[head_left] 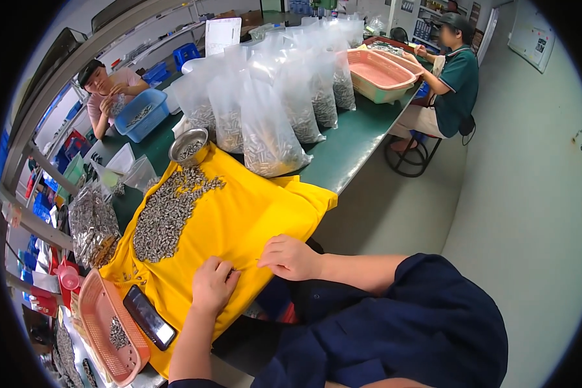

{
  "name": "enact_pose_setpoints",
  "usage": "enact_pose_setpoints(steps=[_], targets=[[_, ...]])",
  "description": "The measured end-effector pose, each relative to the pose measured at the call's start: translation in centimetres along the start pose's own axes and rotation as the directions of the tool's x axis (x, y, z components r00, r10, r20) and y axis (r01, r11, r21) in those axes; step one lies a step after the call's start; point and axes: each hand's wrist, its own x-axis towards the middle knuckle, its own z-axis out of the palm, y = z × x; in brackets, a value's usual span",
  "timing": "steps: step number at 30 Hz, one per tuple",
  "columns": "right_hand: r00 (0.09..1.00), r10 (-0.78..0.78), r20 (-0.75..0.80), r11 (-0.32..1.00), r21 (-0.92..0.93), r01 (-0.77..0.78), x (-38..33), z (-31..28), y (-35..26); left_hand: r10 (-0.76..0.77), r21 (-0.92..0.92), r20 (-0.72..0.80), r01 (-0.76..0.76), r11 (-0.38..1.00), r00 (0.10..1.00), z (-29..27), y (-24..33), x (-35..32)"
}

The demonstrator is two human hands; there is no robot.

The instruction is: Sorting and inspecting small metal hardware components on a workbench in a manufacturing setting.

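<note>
A yellow cloth [255,210] covers the near end of the green table, with a pile of small silvery metal cylinders [168,216] spread on its left half. My left hand [215,284] rests at the cloth's near side, fingers curled in; whatever they hold is hidden. Just to its right, my right hand [291,257] hovers by the cloth's edge, thumb and fingers pressed together on something too small to name. A crease in the cloth runs between both hands. Beyond the pile, a metal bowl [189,147] holds more cylinders.
Several clear plastic bags [268,132] filled with metal parts stand beyond the cloth. A phone [149,317] and a pink basket [100,323] lie at left. One person [113,90] sits across by a blue bin [142,115]; another [456,84] sits far right near pink baskets [381,68].
</note>
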Motion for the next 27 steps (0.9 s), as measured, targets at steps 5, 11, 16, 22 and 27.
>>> enact_pose_setpoints(steps=[5, 11, 16, 22, 27], targets=[[1.000, -0.019, 0.022, 0.999, -0.040, 0.019, 0.6, 0.5, 0.2, -0.063, 0.045, 0.001, 0.063, 0.997, 0.998, -0.4, 0.1, -0.3], [0.999, 0.019, 0.033, 0.992, -0.129, -0.015, 1.3, 0.0, 0.0, -0.033, -0.041, 0.029, 0.035, 0.999, 0.999, 0.1, -0.9, 0.5], [1.000, 0.008, 0.017, 0.995, -0.095, -0.007, 1.6, 0.6, -0.5, -0.021, -0.060, -0.032, 0.019, 0.998, 0.999, -0.1, -1.5, -1.0], [0.998, -0.005, 0.063, 0.995, -0.095, 0.011, 1.2, 0.7, -0.7, 0.051, -0.074, -0.076, -0.056, 0.996, 0.996, 0.6, -1.6, -1.7], [0.998, -0.019, 0.068, 0.996, -0.085, 0.025, 1.2, 0.2, -0.8, 0.049, -0.039, -0.097, -0.053, 0.998, 0.994, 0.7, -1.3, -1.2]])
